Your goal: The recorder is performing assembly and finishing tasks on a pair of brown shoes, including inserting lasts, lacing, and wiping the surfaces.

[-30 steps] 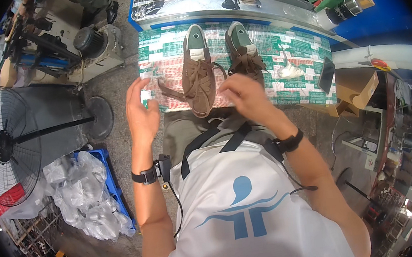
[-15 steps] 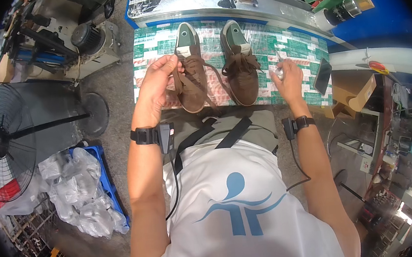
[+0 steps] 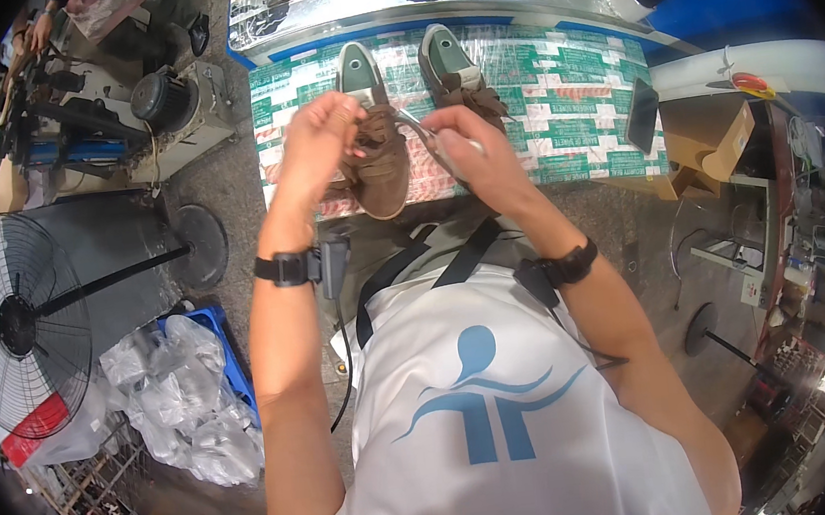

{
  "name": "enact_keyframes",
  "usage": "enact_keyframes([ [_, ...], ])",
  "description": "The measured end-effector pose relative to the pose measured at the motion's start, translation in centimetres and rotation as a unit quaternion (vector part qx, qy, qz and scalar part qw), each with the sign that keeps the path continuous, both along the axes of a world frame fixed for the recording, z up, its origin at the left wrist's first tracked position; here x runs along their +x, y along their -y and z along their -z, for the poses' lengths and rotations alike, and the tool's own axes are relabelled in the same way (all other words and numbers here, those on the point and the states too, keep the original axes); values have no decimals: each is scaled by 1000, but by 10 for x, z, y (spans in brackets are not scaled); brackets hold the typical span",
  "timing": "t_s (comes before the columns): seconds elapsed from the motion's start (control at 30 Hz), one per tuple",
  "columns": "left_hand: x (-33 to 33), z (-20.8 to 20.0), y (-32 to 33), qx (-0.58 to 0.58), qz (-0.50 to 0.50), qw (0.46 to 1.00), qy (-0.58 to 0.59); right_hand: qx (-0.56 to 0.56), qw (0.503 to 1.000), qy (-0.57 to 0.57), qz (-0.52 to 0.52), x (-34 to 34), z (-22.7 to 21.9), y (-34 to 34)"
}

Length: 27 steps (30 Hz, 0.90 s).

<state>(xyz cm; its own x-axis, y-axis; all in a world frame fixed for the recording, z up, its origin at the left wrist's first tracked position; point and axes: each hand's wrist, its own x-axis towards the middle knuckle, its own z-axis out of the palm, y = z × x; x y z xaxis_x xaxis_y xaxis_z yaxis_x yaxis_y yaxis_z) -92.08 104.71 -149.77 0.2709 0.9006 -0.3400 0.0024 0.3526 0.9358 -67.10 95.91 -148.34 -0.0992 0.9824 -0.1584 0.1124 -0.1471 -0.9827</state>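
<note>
Both our hands have come together over the left shoe (image 3: 376, 151) on the desk (image 3: 575, 80). Our left hand (image 3: 318, 142) pinches its lace; our right hand (image 3: 466, 146) grips a thin metal tool. We keep the lace taut and work the tip gently.

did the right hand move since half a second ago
Yes. The right hand has come in leftward from beside the right shoe to the left shoe, meeting the left hand over its laces.

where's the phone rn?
Head view: the dark phone lies flat on the green-patterned table cover, on the person's right, beyond the right hand and the right-side brown shoe.
</note>
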Motion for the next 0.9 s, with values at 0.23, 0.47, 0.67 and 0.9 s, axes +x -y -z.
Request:
enact_keyframes([
  [0.23, 19, 16, 93, 122, -34, 981, -146, 88, 983, 141, -81, -23, 1, -16],
  [0.47, 37, 10, 103, 213, -16, 945, -248, 211, 922, 304, -109, -37, 3, -47],
  [0.67, 20, 3, 100, 182, 1, 956, -232, 136, 910, 335, -203, -31, -22, -74],
  [0.9, 22, 10, 96, 163, -63, 963, -206, 125, 949, 227, -179, -17, -5, -79],
])
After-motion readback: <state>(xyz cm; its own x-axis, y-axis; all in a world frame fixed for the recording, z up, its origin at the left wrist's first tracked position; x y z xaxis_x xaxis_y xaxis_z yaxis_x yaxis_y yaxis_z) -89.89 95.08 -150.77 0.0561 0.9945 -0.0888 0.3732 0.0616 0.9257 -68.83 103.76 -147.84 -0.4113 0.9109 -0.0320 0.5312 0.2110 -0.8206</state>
